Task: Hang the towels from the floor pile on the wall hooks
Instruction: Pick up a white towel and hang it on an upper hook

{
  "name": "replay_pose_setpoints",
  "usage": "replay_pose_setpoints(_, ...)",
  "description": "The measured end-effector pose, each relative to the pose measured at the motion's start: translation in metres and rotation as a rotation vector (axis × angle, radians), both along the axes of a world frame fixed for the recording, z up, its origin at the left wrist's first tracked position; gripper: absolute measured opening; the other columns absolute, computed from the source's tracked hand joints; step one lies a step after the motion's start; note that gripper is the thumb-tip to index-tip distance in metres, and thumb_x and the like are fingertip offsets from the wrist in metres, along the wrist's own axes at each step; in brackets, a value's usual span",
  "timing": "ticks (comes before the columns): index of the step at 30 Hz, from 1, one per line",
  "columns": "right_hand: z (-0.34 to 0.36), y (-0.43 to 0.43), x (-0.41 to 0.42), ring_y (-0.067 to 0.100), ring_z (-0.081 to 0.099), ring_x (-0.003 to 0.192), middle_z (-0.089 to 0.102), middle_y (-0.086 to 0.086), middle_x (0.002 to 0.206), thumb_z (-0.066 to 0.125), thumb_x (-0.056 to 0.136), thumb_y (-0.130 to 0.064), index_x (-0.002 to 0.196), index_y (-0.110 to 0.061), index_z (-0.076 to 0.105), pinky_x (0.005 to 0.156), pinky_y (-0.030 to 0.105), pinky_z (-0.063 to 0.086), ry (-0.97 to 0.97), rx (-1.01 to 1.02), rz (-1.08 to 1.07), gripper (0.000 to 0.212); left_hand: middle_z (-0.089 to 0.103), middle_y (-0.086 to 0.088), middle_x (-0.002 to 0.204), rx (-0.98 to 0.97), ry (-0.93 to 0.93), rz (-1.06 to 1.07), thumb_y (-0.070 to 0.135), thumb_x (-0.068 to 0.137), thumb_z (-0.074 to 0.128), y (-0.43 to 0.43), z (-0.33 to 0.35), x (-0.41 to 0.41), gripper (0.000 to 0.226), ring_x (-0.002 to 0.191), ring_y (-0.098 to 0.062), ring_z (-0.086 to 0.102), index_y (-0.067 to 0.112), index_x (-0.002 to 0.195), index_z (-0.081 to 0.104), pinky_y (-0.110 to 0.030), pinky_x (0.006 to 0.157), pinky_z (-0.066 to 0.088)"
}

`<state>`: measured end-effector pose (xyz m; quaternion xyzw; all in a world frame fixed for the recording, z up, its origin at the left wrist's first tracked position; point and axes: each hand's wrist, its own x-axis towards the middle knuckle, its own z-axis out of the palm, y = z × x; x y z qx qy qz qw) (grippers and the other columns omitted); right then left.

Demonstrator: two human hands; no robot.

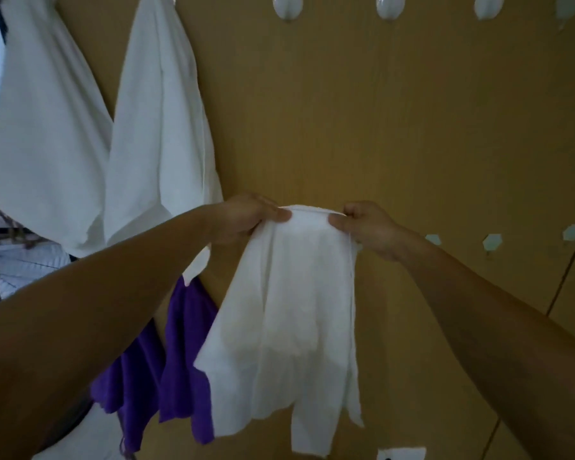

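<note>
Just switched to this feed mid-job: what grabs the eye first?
A held towel, white, hangs in the middle, its top edge pinched by the left hand and the right hand in front of the tan wall. At upper left two hung towels, also white, drape side by side, with a purple cloth below them. Along the top right, white hooks hold nothing.

Nothing to read from where I stand. The towel (289, 310) is plain white, with no tag or print showing. The hooks (287, 6) and the wall (412, 127) carry no lettering, numbers or signs that I can make out.
</note>
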<state>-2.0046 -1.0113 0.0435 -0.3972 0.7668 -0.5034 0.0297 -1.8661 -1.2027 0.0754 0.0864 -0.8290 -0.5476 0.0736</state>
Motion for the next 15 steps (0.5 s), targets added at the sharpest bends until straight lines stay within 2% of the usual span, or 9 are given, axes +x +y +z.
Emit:
replay_pose_setpoints(2,0.024,-0.013,0.000,0.009,0.042,0.059,0.045,0.002,0.066,0.058,0.093,-0.018,0.070,-0.013,0.049,0.050,0.024,0.031,-0.012,-0.183,-0.035,0.026,0.073,-0.002,0.092,-0.022,0.012,-0.037,0.021,0.090,0.063,0.000,0.021,-0.002,0.016,0.086,-0.016,0.069,0.007,0.096,0.067,-0.026,0.072,0.055)
replay_pose_setpoints(4,0.051,-0.030,0.005,0.013,0.046,0.065,0.050,0.005,0.072,0.055,0.093,-0.023,0.079,-0.012,0.055,0.055,0.027,0.035,-0.029,-0.292,-0.049,0.018,0.071,-0.005,0.102,-0.013,0.077,0.016,0.022,0.091,0.061,-0.001,0.041,-0.009,0.019,0.096,-0.021,0.067,0.008,0.105,0.064,-0.033,0.083,0.054)
replay_pose_setpoints(7,0.091,-0.045,0.009,0.014,0.059,0.075,0.065,0.002,0.086,0.056,0.094,-0.031,0.098,-0.006,0.065,0.066,0.028,0.047,-0.068,-0.265,0.058,0.027,0.067,-0.007,0.113,-0.024,0.236,0.079,0.027,0.093,0.057,-0.005,0.076,-0.021,0.017,0.104,-0.023,0.063,0.016,0.105,0.064,-0.038,0.093,0.051)
replay_pose_setpoints(11,0.144,-0.045,0.001,0.018,0.070,0.091,0.072,0.005,0.102,0.063,0.090,-0.036,0.111,-0.007,0.065,0.077,0.033,0.057,-0.037,-0.185,0.120,0.035,0.064,-0.002,0.110,-0.048,0.377,0.092,0.033,0.095,0.054,-0.019,0.123,-0.027,0.015,0.102,-0.018,0.061,0.022,0.102,0.061,-0.033,0.089,0.050)
replay_pose_setpoints(13,0.172,-0.045,-0.007,0.018,0.071,0.088,0.074,0.006,0.098,0.065,0.090,-0.033,0.108,-0.005,0.066,0.075,0.032,0.058,-0.047,-0.243,0.167,0.033,0.067,-0.002,0.106,-0.074,0.419,0.087,0.035,0.094,0.056,-0.026,0.147,-0.033,0.020,0.099,-0.018,0.063,0.019,0.103,0.063,-0.033,0.085,0.052)
replay_pose_setpoints(15,0.197,-0.050,-0.013,0.014,0.071,0.078,0.075,0.003,0.087,0.064,0.091,-0.030,0.098,-0.005,0.066,0.069,0.028,0.058,-0.001,-0.316,0.157,0.026,0.068,0.003,0.088,-0.152,0.493,0.116,0.033,0.093,0.057,-0.033,0.171,-0.042,0.015,0.083,-0.013,0.064,0.021,0.088,0.064,-0.027,0.070,0.052)
